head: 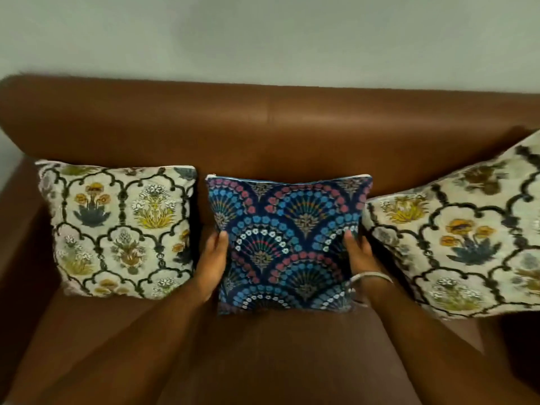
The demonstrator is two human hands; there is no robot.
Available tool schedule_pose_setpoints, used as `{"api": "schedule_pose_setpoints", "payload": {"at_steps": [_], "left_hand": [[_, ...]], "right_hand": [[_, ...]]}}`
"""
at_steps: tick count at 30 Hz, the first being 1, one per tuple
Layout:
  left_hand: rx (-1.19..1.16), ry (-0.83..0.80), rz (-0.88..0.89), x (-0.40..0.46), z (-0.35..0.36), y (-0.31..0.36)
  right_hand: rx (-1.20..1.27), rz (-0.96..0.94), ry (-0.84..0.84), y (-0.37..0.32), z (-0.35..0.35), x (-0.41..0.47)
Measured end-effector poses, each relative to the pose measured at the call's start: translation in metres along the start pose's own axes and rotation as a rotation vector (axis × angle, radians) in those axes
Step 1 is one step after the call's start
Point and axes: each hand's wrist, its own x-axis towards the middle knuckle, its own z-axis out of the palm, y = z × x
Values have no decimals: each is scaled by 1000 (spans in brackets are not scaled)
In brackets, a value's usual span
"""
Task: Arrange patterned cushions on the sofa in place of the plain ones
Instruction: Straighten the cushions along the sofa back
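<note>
A blue cushion (287, 244) with fan and flower patterns stands upright in the middle of the brown leather sofa (263, 127), leaning on the backrest. My left hand (214, 260) grips its left edge and my right hand (358, 255) grips its right edge; a thin bangle sits on the right wrist. A cream floral cushion (119, 229) stands to the left against the backrest. A second cream floral cushion (464, 238) leans at the right, tilted, partly cut off by the frame. No plain cushion is in view.
The sofa seat (268, 361) stretches toward me below the cushions. The left armrest (17, 229) rises beside the left cushion. A pale wall (263, 36) stands behind the backrest.
</note>
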Motion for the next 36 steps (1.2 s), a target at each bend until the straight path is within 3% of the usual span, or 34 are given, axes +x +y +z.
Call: {"api": "schedule_pose_setpoints", "payload": {"at_steps": [5,10,12,15,18,21,23,25,27,30,34,36], "left_hand": [[-143,-238,-267,10,-17,11],[-658,-368,-357,-9,-16,-17],[-744,-404,-359,-11,5,-12],[-752,-352,-395,-3,27,0],[-700,-250,-380,-1,23,0],[-526,-121,-254,-11,-14,-14],[-400,-40,-154,-17,-61,-30],[-299,91,-122,-18,-128,-52],[-140,254,-99,-12,-202,-67],[100,424,-17,20,-312,-69],[174,301,18,94,-385,-26],[89,74,-7,119,-398,0]], "right_hand": [[65,-90,-109,-22,21,-13],[-427,-499,-42,-77,16,-55],[-664,-573,27,-93,17,-47],[-869,-434,66,-108,27,-31],[-891,-340,121,-96,38,-31],[-946,-542,373,-61,75,-60],[-894,-670,353,-37,125,-89],[-859,-681,182,-14,188,-110],[-756,-566,9,2,245,-112],[-312,-249,-100,-4,327,-94],[62,43,47,-33,396,-51],[82,102,61,-45,413,-38]]}}
